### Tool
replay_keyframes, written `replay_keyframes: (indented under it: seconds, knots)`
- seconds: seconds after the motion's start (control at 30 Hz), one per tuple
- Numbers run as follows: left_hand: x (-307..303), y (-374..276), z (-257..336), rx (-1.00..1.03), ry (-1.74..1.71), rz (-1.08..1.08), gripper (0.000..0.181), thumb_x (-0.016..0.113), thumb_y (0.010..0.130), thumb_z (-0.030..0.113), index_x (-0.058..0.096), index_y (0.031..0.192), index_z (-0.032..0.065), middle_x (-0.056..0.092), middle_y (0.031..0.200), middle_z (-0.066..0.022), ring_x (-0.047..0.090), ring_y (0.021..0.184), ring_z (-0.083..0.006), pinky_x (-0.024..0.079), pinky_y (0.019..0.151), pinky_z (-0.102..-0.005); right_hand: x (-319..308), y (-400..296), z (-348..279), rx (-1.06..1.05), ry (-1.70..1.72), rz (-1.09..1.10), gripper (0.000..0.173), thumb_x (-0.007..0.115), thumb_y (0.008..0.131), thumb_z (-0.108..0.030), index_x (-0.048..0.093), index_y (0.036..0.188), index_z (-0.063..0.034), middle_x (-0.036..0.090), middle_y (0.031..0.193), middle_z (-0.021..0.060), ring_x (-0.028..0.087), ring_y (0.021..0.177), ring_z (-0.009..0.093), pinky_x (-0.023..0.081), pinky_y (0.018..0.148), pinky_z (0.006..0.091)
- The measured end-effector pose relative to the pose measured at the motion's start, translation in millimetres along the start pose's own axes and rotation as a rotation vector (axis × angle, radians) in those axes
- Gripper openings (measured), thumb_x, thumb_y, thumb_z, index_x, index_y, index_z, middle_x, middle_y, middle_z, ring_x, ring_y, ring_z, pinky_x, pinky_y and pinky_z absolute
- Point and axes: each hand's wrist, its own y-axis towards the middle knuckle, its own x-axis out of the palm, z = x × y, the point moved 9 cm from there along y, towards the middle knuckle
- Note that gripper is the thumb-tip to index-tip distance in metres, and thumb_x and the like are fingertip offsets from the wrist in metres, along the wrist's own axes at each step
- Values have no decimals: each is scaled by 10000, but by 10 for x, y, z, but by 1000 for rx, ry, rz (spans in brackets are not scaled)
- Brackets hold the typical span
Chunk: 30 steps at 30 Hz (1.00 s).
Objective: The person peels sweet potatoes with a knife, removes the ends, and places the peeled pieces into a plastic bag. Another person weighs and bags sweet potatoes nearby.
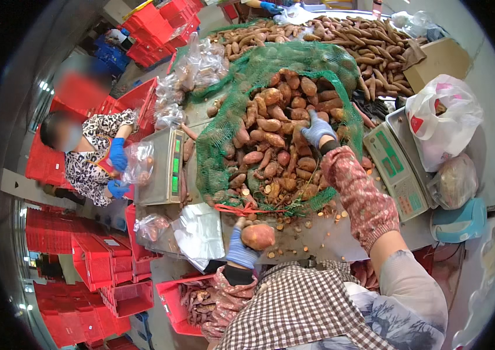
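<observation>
A large reddish sweet potato rests in my left hand, which wears a blue-and-white striped glove, just past the front of the pile. My right hand, in a similar glove, reaches onto the sweet potatoes inside an open green mesh sack. Its fingertips touch the roots; whether they grip one is hidden. Red twine lies along the sack's near edge. Small cut root ends are scattered on the table before me.
To the right, a digital scale carries a white plastic bag. Another scale stands left, where a co-worker's blue gloves handle a clear bag. Flat plastic bags lie nearer. A red crate of roots sits below.
</observation>
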Motion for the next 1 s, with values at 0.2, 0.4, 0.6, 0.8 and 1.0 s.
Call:
replay_keyframes:
  seconds: [0.2, 0.4, 0.6, 0.8, 1.0]
  knots:
    - [546, -254, -58, 66, 170, -331, 268, 564, 886, 264, 568, 1073, 71, 638, 908, -106, 624, 847, -253, 520, 768, -462, 523, 213, 101, -208, 429, -101, 609, 663, 772, -466, 521, 1196, -53, 625, 1074, 162, 601, 973, 291, 488, 801, 373]
    - [792, -299, 213, 594, 774, -280, 687, 652, 829, 135, 289, 1408, 63, 393, 1353, -114, 411, 1214, -202, 418, 948, -305, 1479, -1491, -185, 64, 1288, -990, 518, 501, 853, -575, 580, 1128, -144, 643, 889, 37, 590, 649, 130, 446, 493, 215]
    - [702, -212, 199, 539, 1023, -345, 575, 691, 817, 268, 438, 1297, 76, 528, 1188, -64, 507, 1078, -166, 411, 929, -299, 1294, -2424, -355, 211, 1195, -1050, 444, 526, 869, -531, 591, 1006, -114, 568, 719, -19, 461, 514, 65, 325, 422, 205]
    - [245, 16, 358, 502, 832, -111, 525, 674, 838, 270, 436, 1234, 20, 537, 1128, -54, 530, 999, -141, 430, 896, -274, 731, -2167, -551, -691, 102, -215, 518, 618, 725, -52, 470, 1220, -12, 541, 1037, 175, 555, 956, 353, 459, 823, 415]
    - [521, -208, 292, 606, 1212, -73, 574, 693, 793, 107, 400, 1286, 72, 533, 1188, -105, 523, 1080, -184, 445, 922, -301, 800, -2314, -993, -908, -229, -191, 530, 644, 670, -28, 498, 1179, -30, 547, 1045, 146, 559, 951, 334, 477, 764, 401]
